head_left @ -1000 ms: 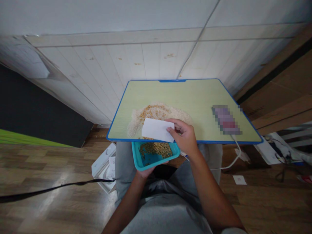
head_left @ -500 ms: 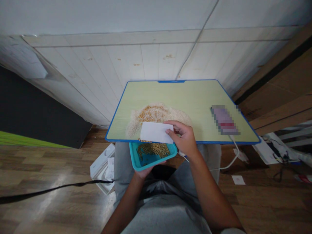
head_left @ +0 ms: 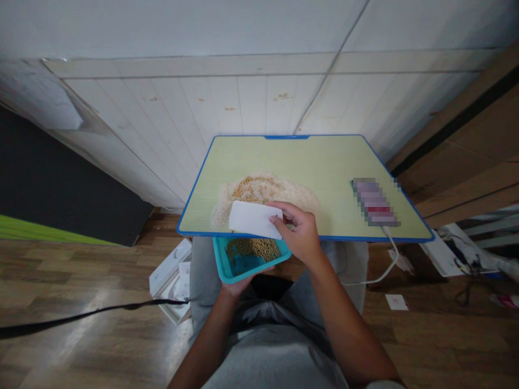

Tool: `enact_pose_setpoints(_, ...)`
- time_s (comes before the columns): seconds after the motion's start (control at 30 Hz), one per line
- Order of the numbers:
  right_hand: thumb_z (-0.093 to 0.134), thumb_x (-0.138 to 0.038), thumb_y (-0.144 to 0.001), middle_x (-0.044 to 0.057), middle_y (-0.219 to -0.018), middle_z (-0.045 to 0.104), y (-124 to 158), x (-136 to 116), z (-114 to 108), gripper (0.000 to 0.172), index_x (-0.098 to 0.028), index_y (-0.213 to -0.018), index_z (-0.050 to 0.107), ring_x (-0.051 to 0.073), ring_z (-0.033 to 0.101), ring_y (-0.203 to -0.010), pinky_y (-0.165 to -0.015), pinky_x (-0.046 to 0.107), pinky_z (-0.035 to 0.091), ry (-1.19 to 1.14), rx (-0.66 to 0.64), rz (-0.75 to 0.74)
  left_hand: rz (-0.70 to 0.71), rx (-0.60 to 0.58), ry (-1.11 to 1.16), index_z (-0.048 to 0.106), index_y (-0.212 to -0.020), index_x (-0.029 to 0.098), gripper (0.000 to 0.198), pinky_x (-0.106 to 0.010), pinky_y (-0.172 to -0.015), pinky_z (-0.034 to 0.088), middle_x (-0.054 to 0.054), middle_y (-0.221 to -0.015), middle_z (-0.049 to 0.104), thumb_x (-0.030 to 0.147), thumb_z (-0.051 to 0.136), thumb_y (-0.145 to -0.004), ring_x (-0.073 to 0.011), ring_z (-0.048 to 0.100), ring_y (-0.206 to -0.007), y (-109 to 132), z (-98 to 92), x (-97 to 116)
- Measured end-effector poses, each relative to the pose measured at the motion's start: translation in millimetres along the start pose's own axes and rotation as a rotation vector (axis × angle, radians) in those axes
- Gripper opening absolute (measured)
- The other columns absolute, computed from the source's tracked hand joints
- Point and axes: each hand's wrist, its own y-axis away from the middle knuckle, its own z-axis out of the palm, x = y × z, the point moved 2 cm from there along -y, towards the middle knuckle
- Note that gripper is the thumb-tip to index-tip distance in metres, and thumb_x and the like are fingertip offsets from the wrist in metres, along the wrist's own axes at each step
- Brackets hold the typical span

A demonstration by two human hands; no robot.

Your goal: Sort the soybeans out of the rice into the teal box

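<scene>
My left hand [head_left: 239, 285] supports a teal plastic tray [head_left: 222, 274] from below, at the near edge of the table; most of its fingers are hidden under the tray. Soybeans [head_left: 263, 249] lie in the tray, mostly along its far and right side. Between thumb and fingers, my right hand [head_left: 298, 227] pinches a white card [head_left: 253, 217], tilted at the table's edge just over the tray. Behind the card spreads a heap of white rice [head_left: 298, 193], with yellow soybeans [head_left: 245, 188] mixed into its left part.
The table [head_left: 324, 156] has a pale green top and blue rim. A pixelated phone [head_left: 375, 202] lies on its right with a white cable [head_left: 391, 259] hanging off. An open white box [head_left: 172, 270] sits on the floor at left, cardboard [head_left: 466, 146] at right.
My right hand has moved the card slightly left along the edge. The few soybeans that showed at the card's lower edge are mostly gone from sight there.
</scene>
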Motion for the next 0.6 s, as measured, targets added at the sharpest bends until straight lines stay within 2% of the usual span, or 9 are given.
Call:
enact_pose_setpoints(0.13,0.071,-0.028,-0.094,0.002,-0.083,0.08,2.1,0.0,1.9,0.03,-0.024,-0.121,0.084,0.014,0.065,-0.065,-0.062,0.026,0.053,0.008,-0.022,-0.01,0.026,0.1,-0.042,0.068,-0.154,0.032,0.081,-0.082,-0.131,0.006,-0.003,-0.177,0.047,0.079,0.025,-0.103,-0.0427,0.012,-0.173,-0.7,4.1,0.8)
enact_pose_setpoints(0.2,0.072,-0.029,-0.093,0.003,-0.085,0.081,4.2,-0.1,-0.9,0.03,-0.023,-0.12,0.084,0.015,0.067,-0.065,-0.061,0.026,0.053,0.003,0.021,0.002,0.041,0.156,-0.045,0.067,-0.154,0.032,0.081,-0.082,-0.131,0.01,-0.005,-0.175,0.05,0.079,0.027,-0.103,-0.0443,0.016,-0.173,-0.5,4.3,1.1)
enact_pose_setpoints(0.3,0.074,-0.031,-0.092,0.005,-0.093,0.084,9.0,-1.7,-9.7,0.029,-0.022,-0.118,0.083,0.017,0.073,-0.071,-0.062,0.027,0.057,-0.023,0.218,0.046,0.053,0.159,-0.018,0.06,-0.161,0.027,0.083,-0.085,-0.129,0.006,-0.008,-0.177,0.047,0.077,0.028,-0.103,-0.0453,0.013,-0.173,0.2,-2.3,1.4)
enact_pose_setpoints(0.37,0.076,-0.032,-0.091,0.007,-0.096,0.086,13.7,-4.5,-14.7,0.03,-0.02,-0.118,0.081,0.019,0.078,-0.076,-0.065,0.028,0.06,-0.044,0.367,0.069,0.051,0.131,-0.009,0.061,-0.159,0.027,0.083,-0.081,-0.132,0.002,-0.007,-0.177,0.047,0.079,0.029,-0.102,-0.0422,0.008,-0.174,0.1,-10.5,1.5)
enact_pose_setpoints(0.43,0.077,-0.033,-0.089,0.008,-0.098,0.086,19.7,-8.3,-15.1,0.032,-0.02,-0.119,0.08,0.021,0.08,-0.08,-0.068,0.029,0.063,-0.045,0.439,0.092,0.045,0.09,-0.012,0.067,-0.153,0.028,0.081,-0.077,-0.133,0.001,-0.004,-0.175,0.05,0.078,0.029,-0.102,-0.0389,0.003,-0.174,-1.4,-18.0,1.0)
enact_pose_setpoints(0.5,0.077,-0.034,-0.089,0.008,-0.098,0.087,26.8,-12.0,-9.5,0.033,-0.02,-0.119,0.08,0.022,0.082,-0.082,-0.068,0.029,0.064,-0.03,0.418,0.119,0.041,0.055,-0.016,0.065,-0.155,0.028,0.083,-0.077,-0.132,-0.002,-0.005,-0.176,0.049,0.079,0.028,-0.102,-0.038,-0.001,-0.174,-4.5,-22.4,-0.3)
enact_pose_setpoints(0.6,0.075,-0.032,-0.091,0.007,-0.095,0.087,37.5,-16.3,5.8,0.031,-0.021,-0.119,0.081,0.022,0.084,-0.079,-0.068,0.029,0.066,-0.024,0.299,0.115,0.06,0.038,-0.018,0.059,-0.16,0.029,0.079,-0.075,-0.133,0.0,-0.005,-0.177,0.047,0.075,0.029,-0.104,-0.0346,0.001,-0.175,-9.9,-22.6,-2.9)
